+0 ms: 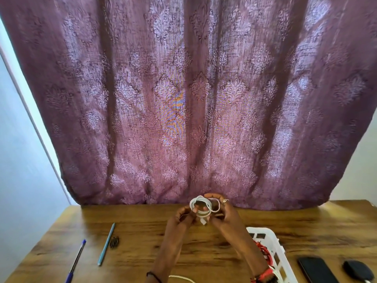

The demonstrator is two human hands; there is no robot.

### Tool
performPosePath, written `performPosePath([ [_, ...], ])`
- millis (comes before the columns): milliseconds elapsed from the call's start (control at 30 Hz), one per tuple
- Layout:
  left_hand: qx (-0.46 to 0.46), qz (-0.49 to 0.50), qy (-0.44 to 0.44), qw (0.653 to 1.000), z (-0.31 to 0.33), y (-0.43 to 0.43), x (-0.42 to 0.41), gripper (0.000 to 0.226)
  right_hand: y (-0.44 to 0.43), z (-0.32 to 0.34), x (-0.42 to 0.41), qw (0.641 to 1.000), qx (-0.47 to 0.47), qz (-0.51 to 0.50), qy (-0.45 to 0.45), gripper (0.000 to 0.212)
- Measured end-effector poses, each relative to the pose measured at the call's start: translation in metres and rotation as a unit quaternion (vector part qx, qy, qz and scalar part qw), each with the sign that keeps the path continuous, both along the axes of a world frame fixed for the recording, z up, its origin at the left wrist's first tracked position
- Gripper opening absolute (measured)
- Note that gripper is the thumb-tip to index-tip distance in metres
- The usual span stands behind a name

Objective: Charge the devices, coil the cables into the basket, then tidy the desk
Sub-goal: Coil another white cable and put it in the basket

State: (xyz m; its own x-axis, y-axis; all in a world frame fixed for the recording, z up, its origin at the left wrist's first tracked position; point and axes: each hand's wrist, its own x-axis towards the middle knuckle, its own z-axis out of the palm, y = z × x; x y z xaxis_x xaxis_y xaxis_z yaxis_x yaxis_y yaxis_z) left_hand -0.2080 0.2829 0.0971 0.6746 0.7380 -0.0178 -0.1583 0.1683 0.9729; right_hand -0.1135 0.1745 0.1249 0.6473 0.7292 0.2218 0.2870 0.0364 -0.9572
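Both hands are raised above the middle of the wooden desk [130, 231], holding a white cable [201, 207] wound into a small coil. My right hand [223, 216] curls around the coil's right side, a ring on one finger. My left hand [181, 218] pinches the coil's left side, and a white plug end hangs below the loops. A white plastic basket [267, 240] stands to the right of my right forearm, with a red cable [263, 250] inside it. Another white cable [181, 278] lies at the desk's front edge.
A teal pen [106, 244], a blue pen [75, 260] and a small dark clip [114, 242] lie on the left. A black phone [315, 269] and a dark rounded device [356, 269] lie at the right. A purple patterned curtain [193, 99] hangs behind the desk.
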Motion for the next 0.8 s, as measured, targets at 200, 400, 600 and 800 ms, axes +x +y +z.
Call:
performPosePath([
  [200,0.054,-0.008,0.027,0.998,-0.004,0.003,0.002,0.008,0.0,-0.001,0.0,0.998,-0.046,-0.033,-0.013,0.026],
  [400,0.087,-0.016,0.026,0.996,-0.003,-0.001,0.005,0.014,0.002,-0.002,-0.005,0.997,-0.082,-0.013,-0.006,0.042],
  [600,0.074,-0.008,0.01,0.997,-0.006,-0.002,0.005,0.012,0.008,-0.005,0.002,0.986,-0.063,-0.154,0.01,0.043],
  [800,0.027,-0.034,0.007,0.999,-0.012,-0.006,0.012,0.025,0.006,-0.005,0.005,0.979,-0.095,-0.178,-0.02,0.023],
])
